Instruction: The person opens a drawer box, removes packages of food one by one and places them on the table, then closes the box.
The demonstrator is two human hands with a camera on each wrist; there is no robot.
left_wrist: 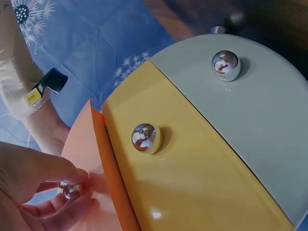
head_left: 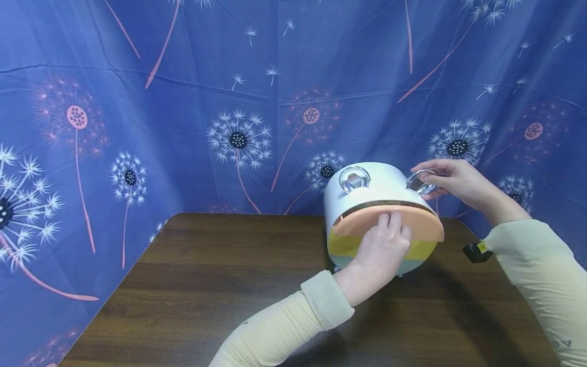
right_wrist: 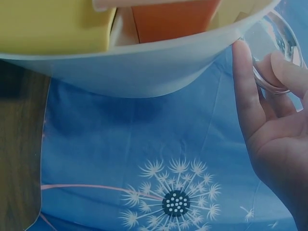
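Observation:
A rounded white drawer box (head_left: 385, 178) stands on the table, with a salmon drawer (head_left: 357, 220) above a yellow drawer (head_left: 343, 244) and a grey-green drawer (head_left: 410, 266). The salmon drawer sticks out, leaving a gap under the box's top edge. My left hand (head_left: 384, 247) pinches the silver knob (left_wrist: 71, 190) on that drawer between thumb and fingers. At the box's upper right, my right hand (head_left: 454, 178) grips a shiny ring (head_left: 414, 181), thumb pressed against it. A matching ring (head_left: 354, 179) sits at the upper left, untouched.
Silver knobs project from the yellow and grey-green drawers, such as the lower knob (left_wrist: 225, 65). The brown wooden table (head_left: 197, 285) extends left and in front of the box. A blue dandelion-print cloth (head_left: 183, 127) hangs close behind.

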